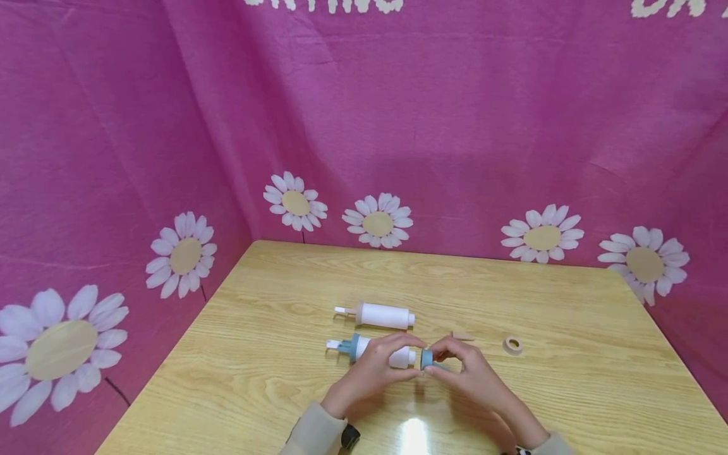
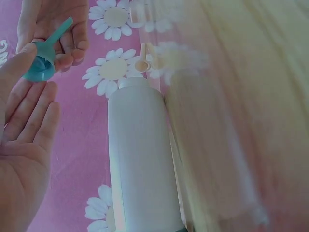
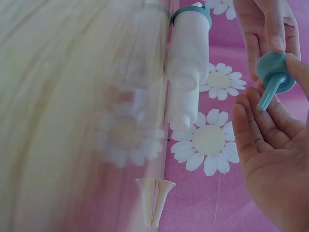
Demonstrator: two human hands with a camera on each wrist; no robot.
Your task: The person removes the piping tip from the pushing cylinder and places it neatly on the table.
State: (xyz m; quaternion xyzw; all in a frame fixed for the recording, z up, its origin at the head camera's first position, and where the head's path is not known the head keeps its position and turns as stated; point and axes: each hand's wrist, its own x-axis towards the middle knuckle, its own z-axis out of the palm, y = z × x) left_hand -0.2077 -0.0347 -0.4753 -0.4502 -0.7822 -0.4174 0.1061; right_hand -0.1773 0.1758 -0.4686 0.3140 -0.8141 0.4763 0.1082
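Observation:
Between my hands is a small teal funnel-shaped piece [image 1: 427, 359] with a round hollow end and a thin stem. My left hand [image 1: 372, 365] holds its round end between thumb and fingertips. From the other side, my right hand [image 1: 469, 374] pinches the piece by thumb and fingers, its stem [image 3: 271, 93] pointing towards the right palm. Behind my left hand lies a white bottle-shaped cylinder [image 1: 400, 358] with a teal collar, partly hidden by that hand. A second white cylinder [image 1: 385, 315], with a beige collar, lies just beyond it.
Past my right hand, a beige ring-shaped piece [image 1: 513, 345] rests on the wooden table [image 1: 597, 366]. A thin beige piece [image 1: 462, 335] lies nearby, partly behind the right hand. A pink cloth [image 1: 443, 126] with white daisies hangs along the table's back and sides.

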